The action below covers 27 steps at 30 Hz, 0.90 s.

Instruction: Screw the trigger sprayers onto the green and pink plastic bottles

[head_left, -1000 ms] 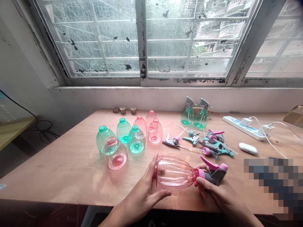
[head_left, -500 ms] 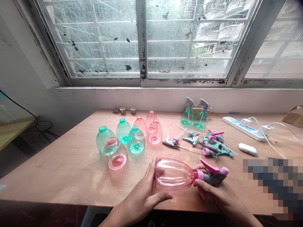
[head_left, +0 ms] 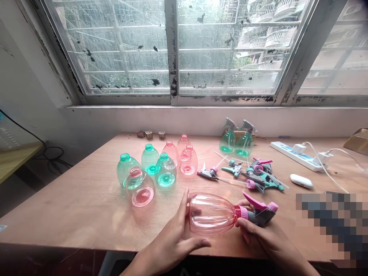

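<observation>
A clear pink spray bottle (head_left: 212, 213) lies on its side in the air above the table's near edge, base to the left. Its trigger head (head_left: 263, 212), grey with a pink lever and nozzle, sits on the neck with a pink collar. My right hand (head_left: 260, 232) pinches the collar and neck, thumb in front and fingers behind. At the base, my left hand (head_left: 178, 234) is spread, with its thumb apart from the bottle. Some left fingertips show through the pink plastic behind it; how firmly they touch is unclear.
Left on the table (head_left: 86, 214) stand several topless pink and green bottles (head_left: 143, 193). Loose trigger heads (head_left: 258, 174) with tubes lie in a pile at the right. Two green spray bottles (head_left: 243, 145), a power strip (head_left: 296, 155) and a white case (head_left: 301, 181) are beyond.
My left hand has loosened slightly, its thumb and fingers shifting a little around the base. The bottle and my right hand are almost unmoved.
</observation>
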{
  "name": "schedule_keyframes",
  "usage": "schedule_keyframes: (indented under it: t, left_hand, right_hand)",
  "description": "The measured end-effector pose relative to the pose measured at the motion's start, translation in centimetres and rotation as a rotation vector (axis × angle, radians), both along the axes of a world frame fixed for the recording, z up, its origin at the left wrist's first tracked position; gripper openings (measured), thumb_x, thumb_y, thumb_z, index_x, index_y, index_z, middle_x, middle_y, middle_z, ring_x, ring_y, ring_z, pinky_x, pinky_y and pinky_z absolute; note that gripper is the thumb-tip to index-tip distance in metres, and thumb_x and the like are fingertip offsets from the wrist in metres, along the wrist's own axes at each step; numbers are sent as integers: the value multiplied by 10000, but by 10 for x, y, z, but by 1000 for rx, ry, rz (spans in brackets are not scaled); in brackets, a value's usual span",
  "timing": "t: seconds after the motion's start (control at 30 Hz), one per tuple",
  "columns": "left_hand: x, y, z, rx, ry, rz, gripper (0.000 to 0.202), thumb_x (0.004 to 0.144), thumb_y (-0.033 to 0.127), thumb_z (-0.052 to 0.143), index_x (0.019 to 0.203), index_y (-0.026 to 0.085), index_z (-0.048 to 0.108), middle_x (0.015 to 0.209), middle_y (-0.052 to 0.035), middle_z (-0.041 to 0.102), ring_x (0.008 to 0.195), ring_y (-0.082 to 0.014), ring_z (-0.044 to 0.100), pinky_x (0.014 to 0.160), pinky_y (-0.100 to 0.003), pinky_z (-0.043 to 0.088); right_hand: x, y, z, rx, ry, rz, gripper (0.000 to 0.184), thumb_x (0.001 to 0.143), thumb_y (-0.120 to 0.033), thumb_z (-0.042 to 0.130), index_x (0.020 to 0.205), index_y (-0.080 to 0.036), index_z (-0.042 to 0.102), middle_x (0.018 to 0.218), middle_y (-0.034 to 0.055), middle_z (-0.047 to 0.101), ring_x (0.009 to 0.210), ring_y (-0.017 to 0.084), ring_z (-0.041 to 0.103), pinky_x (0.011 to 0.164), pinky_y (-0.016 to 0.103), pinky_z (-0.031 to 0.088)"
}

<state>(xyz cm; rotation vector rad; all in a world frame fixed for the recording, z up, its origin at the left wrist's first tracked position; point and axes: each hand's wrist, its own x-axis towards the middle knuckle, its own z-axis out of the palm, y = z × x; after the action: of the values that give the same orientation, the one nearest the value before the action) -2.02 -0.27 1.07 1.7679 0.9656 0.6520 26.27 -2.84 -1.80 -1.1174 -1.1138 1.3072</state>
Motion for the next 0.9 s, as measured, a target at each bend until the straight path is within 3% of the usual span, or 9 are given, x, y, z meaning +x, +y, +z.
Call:
schedule_keyframes:
  t: [0.17, 0.27, 0.47, 0.63, 0.9]
  left_hand:
    - [-1, -2, 2, -23, 8, 9, 1112, 903, 450, 805, 1713, 268, 64, 1790, -126, 158, 1611, -402, 245, 1316, -568, 221]
    - [0, -1, 2, 26, 9, 11, 1093, 933, 419, 777, 1712, 273, 23, 1791, -104, 170, 1635, -366, 177, 1335, -533, 168]
    - [0, 0, -4, 66, 15, -9, 1098, 952, 368, 754, 1702, 324, -48, 1780, -81, 227, 1609, -337, 274, 1322, -489, 233]
    - [1, -1, 1, 47, 38, -10, 1163, 921, 408, 787, 1702, 285, -66, 1794, -93, 160, 1641, -342, 165, 1336, -495, 164]
    - [2, -2, 7, -20, 30, -4, 1108, 922, 426, 774, 1711, 278, 11, 1769, -107, 252, 1579, -342, 328, 1312, -494, 245]
  right_hand:
    - [1, 1, 0, 8, -15, -7, 445, 883, -539, 808, 1133, -200, 665, 556, -43, 579, 576, 176, 488, 610, 317, 362]
    - [2, 2, 1, 32, -30, 6, 429, 903, -544, 782, 1128, -201, 654, 541, -46, 583, 562, 178, 491, 616, 325, 365]
    - [2, 2, 1, 37, 0, 2, 405, 898, -532, 789, 1089, -198, 661, 576, -34, 623, 550, 181, 496, 615, 343, 368]
    - [1, 1, 1, 18, 13, -13, 425, 879, -541, 808, 1085, -198, 663, 597, -28, 645, 552, 181, 512, 605, 335, 370]
    - [0, 1, 3, 30, -21, -16, 425, 884, -561, 790, 1088, -211, 662, 546, -43, 607, 552, 191, 514, 623, 338, 385]
